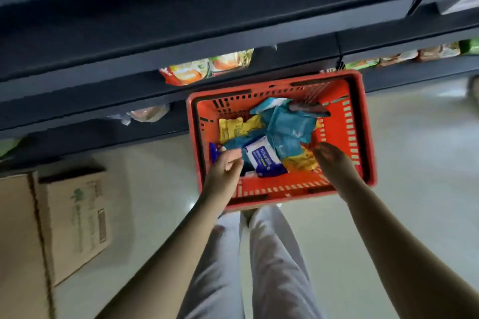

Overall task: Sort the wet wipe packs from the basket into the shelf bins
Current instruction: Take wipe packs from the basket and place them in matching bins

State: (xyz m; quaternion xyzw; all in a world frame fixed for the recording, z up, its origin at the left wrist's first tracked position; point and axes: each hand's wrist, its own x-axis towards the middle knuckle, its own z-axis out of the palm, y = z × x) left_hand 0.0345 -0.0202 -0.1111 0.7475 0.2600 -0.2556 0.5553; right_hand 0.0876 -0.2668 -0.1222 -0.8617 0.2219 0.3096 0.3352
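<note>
A red basket (363, 137) stands on the floor in front of the dark shelves. It holds several wet wipe packs: teal ones (287, 127), yellow ones (233, 128) and a white-and-blue pack (261, 159). My left hand (224, 172) reaches in from the near left, its curled fingertips at the white-and-blue pack's left edge; whether they grip it is unclear. My right hand (334, 163) is inside the basket at the right, palm down over a yellow pack (300, 162), with its fingertips hidden.
Dark shelf tiers (155, 90) run across the top, with orange-and-green packs (207, 68) and more packs (404, 57) at the right. Cardboard boxes (75, 223) stand on the floor at the left. My legs in light trousers (272, 267) are just behind the basket.
</note>
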